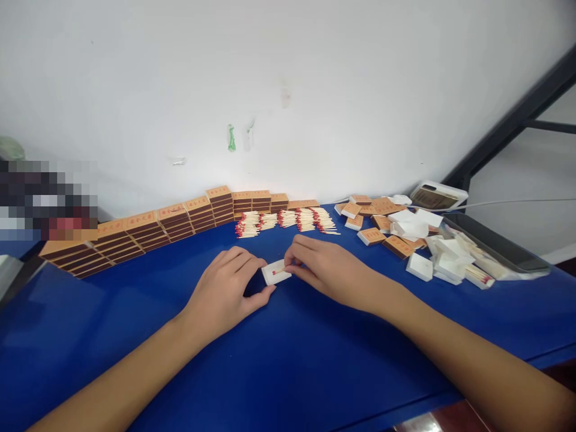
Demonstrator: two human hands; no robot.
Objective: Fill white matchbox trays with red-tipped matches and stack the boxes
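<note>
A small white matchbox tray lies on the blue table between my hands, with a few red-tipped matches in it. My left hand is at the tray's left end, its thumb and fingers on either side of the corner, gripping the tray. From the right, my right hand reaches over the tray's other end, thumb and fingers pinched on the pale ends of the matches. Behind the hands, piles of loose matches lie in a row, heads toward the left.
Stacked orange matchboxes line the wall on the left. At the right are scattered matchboxes, white trays, a black tray and a white-edged device. The blue table extends to the front.
</note>
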